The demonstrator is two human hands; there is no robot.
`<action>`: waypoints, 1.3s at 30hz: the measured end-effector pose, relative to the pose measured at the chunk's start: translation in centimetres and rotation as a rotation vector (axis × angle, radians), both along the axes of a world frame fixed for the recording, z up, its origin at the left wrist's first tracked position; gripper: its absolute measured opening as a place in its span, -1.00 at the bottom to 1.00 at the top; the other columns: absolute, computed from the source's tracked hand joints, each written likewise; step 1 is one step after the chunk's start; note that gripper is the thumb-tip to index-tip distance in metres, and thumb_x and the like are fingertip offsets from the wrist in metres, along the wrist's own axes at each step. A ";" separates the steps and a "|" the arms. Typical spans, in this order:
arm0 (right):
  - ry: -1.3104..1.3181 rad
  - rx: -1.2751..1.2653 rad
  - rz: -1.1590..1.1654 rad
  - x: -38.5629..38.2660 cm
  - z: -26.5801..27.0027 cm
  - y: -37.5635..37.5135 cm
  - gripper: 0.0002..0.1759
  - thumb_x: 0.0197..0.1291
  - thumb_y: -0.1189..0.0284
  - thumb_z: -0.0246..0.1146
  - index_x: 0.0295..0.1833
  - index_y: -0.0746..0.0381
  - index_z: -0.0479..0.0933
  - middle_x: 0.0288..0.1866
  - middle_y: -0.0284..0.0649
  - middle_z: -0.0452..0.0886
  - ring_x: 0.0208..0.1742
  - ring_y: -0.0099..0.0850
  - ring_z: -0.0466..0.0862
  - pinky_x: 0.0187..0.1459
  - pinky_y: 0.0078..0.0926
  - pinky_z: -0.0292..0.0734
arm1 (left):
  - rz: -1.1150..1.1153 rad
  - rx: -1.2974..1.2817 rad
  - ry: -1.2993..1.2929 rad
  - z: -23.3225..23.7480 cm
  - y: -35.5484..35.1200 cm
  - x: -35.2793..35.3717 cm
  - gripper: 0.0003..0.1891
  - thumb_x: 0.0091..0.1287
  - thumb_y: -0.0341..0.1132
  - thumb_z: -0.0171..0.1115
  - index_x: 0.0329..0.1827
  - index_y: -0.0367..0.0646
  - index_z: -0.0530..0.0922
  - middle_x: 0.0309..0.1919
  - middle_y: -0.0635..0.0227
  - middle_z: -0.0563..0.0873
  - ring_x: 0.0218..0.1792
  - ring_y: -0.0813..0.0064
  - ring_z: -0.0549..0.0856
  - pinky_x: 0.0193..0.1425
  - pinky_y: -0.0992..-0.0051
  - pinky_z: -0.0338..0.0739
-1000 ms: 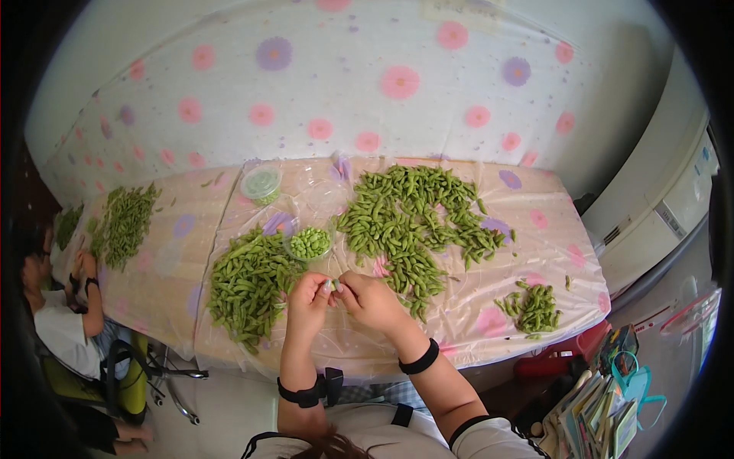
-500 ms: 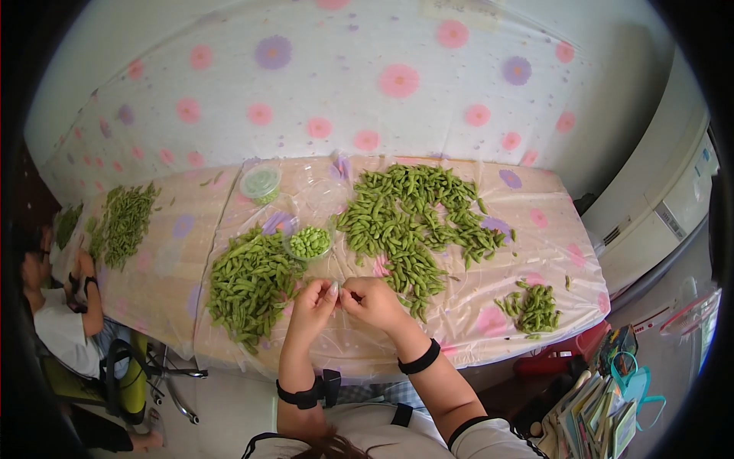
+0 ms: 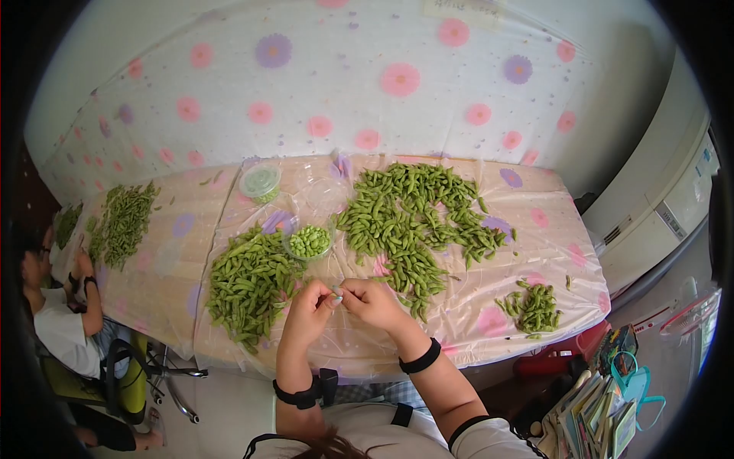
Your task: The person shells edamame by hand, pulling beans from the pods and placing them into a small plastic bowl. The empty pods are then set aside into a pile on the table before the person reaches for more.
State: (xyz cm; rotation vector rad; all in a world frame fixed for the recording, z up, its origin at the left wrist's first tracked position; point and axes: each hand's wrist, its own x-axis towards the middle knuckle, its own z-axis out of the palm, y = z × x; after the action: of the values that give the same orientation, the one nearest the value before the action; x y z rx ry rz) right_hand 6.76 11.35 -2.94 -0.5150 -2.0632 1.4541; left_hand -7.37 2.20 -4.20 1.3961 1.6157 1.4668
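Head view: the left hand (image 3: pixel 306 312) and right hand (image 3: pixel 373 303) are both pinching one pod (image 3: pixel 336 291) between closed fingertips (other fingers curled), holding it just above the surface (image 3: pixel 459 340) near the bowl (image 3: pixel 309 242); judging that a hard squeeze risks a bean popping off the edge.

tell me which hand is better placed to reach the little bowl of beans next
Left, probably. The left hand sits just below the bowl, with only bare table between them. The right hand lies further to the side and would have to cross over the left. Both pinch one pod.
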 end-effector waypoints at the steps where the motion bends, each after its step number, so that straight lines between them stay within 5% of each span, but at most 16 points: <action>1: 0.000 0.000 0.000 -0.1 -0.5 0.1 -0.78 0.34 0.41 0.09 -0.35 0.29 0.48 -0.65 -0.43 0.30 -0.60 -0.66 0.26 -0.56 -0.58 0.15 | 0.000 0.000 0.000 0.2 0.0 0.1 -0.79 0.28 -0.34 0.28 -0.35 -0.25 0.42 -0.57 0.49 0.43 -0.51 0.70 0.35 -0.44 0.61 0.29; 6: 0.103 -0.191 0.022 -0.2 -0.8 0.1 -0.70 0.39 0.39 0.05 -0.44 0.25 0.42 -0.61 -0.55 0.29 -0.58 -0.75 0.21 -0.56 -0.69 0.09 | 0.013 0.091 0.006 0.4 0.0 0.6 -0.81 0.23 -0.42 0.32 -0.31 -0.26 0.44 -0.56 0.51 0.46 -0.49 0.70 0.39 -0.42 0.64 0.33; 19: 0.211 -0.470 -0.084 -1.1 -1.0 0.5 -0.61 0.43 0.25 0.00 -0.47 0.21 0.39 -0.63 -0.45 0.36 -0.61 -0.67 0.29 -0.55 -0.67 0.16 | 0.252 0.423 -0.028 -0.8 1.0 0.6 -0.87 0.17 -0.52 0.34 -0.23 -0.27 0.60 -0.43 0.44 0.60 -0.45 0.66 0.51 -0.32 0.64 0.42; 24: -0.169 -0.184 -0.203 -1.0 -2.7 1.1 -0.62 0.38 0.24 0.05 -0.41 0.28 0.49 -0.63 -0.41 0.45 -0.58 -0.62 0.40 -0.48 -0.59 0.32 | 0.378 0.011 -0.193 1.2 1.9 -2.1 -0.79 0.19 -0.50 0.30 -0.11 -0.32 0.62 -0.32 0.44 0.62 -0.40 0.68 0.52 -0.28 0.65 0.42; 27: -0.224 -0.155 -0.206 -0.9 -2.3 0.9 -0.64 0.36 0.24 0.07 -0.38 0.28 0.53 -0.62 -0.41 0.50 -0.56 -0.63 0.43 -0.45 -0.59 0.35 | 0.372 -0.047 -0.010 3.4 4.2 -5.5 -0.69 0.19 -0.50 0.30 0.01 -0.33 0.58 -0.19 0.35 0.64 -0.31 0.63 0.58 -0.20 0.62 0.47; 34: -0.304 0.075 -0.136 -0.8 -2.6 1.2 -0.67 0.30 0.23 0.11 -0.34 0.27 0.57 -0.58 -0.34 0.57 -0.52 -0.57 0.52 -0.41 -0.52 0.41 | 0.346 -0.001 0.209 0.2 5.4 -10.8 -0.57 0.25 -0.50 0.21 0.20 -0.31 0.43 -0.04 0.22 0.66 -0.09 0.47 0.65 -0.02 0.56 0.51; 39: -0.446 0.240 -0.087 -2.8 -1.6 1.8 -0.75 0.17 0.32 0.16 -0.35 0.29 0.58 -0.49 -0.12 0.64 -0.44 -0.26 0.64 -0.32 -0.32 0.50 | 0.382 -0.068 -0.188 1.1 1.8 -9.9 -0.75 0.38 -0.42 0.09 0.07 -0.34 0.48 -0.15 0.25 0.68 -0.22 0.51 0.66 -0.10 0.55 0.52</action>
State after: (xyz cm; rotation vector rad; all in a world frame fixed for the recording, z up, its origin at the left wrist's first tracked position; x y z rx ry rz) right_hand 3.95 13.19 -4.58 -0.8784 -2.4800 1.0903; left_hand -17.28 3.96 -3.09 0.9128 1.8583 1.6782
